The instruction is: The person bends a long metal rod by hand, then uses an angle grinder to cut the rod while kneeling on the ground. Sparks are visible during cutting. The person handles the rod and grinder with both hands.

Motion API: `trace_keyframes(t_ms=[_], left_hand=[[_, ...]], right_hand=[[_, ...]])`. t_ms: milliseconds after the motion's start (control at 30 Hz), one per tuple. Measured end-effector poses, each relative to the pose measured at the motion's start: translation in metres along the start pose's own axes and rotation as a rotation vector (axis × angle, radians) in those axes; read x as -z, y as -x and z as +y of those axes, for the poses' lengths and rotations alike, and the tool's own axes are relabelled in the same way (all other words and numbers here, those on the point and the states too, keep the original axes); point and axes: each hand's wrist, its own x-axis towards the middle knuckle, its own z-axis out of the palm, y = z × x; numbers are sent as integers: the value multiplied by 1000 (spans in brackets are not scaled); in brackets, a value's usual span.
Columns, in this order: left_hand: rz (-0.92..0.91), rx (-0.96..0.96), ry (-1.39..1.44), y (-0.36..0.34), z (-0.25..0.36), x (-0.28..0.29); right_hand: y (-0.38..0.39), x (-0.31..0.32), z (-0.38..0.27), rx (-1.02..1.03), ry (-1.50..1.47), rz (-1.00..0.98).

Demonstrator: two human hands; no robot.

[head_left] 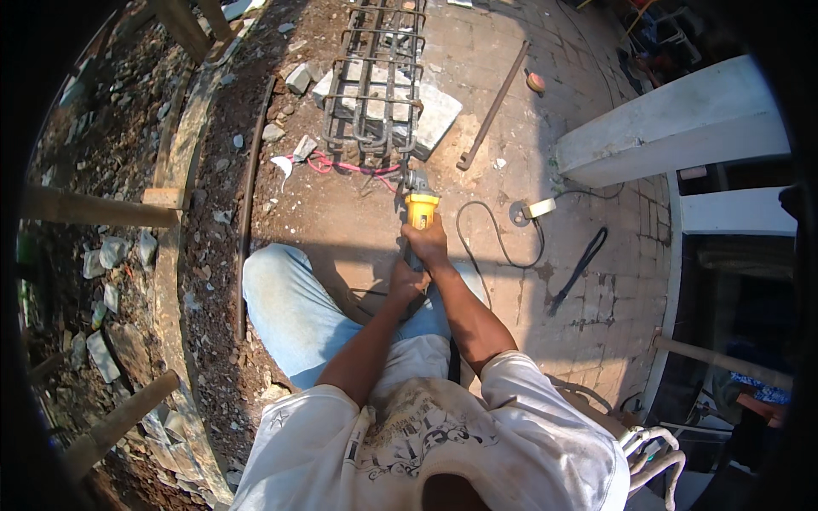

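Observation:
My right hand (pixel 426 243) is closed around the body of a yellow and black angle grinder (pixel 423 206), just behind its metal head. My left hand (pixel 407 277), lower and to the left, grips the dark rear part of the same grinder. The grinder points away from me at the near end of a steel rebar cage (pixel 358 123), which lies over pale concrete blocks (pixel 439 115). Whether the disc touches the steel I cannot tell. A pink cord (pixel 341 163) lies beside the cage, and my bent legs in jeans are below the grinder.
A long metal bar (pixel 494 102), a white socket box (pixel 539 207), cables and a dark loop (pixel 579 266) lie on the paving (pixel 622 298). A white concrete column (pixel 656 123) stands at the right. Wooden poles (pixel 102 206) and rubble border the left. A small round object (pixel 535 82) sits near the bar.

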Motion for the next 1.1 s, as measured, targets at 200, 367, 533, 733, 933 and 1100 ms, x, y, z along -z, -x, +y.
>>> trace_keyframes(t_ms=[200,367,533,733,933,1100], left_hand=[[44,30,-38,-11,-17,-10],[201,82,-277,-6,-3,-17],[136,24,-12,-14,5,-22],[139,251,-297,-21,11,-31],[138,333,-329,-23,23,-29],[116,405,-377,-30,17,-27]], right_hand=[[-25,2,19,26,6,-97],[-23,1,15,-4,14,-103],[-23,5,8,37,22,-62],[-35,10,12,-11,67,-60],[-39,7,15,-4,62,-75],[-42,3,15,5,62,-86]])
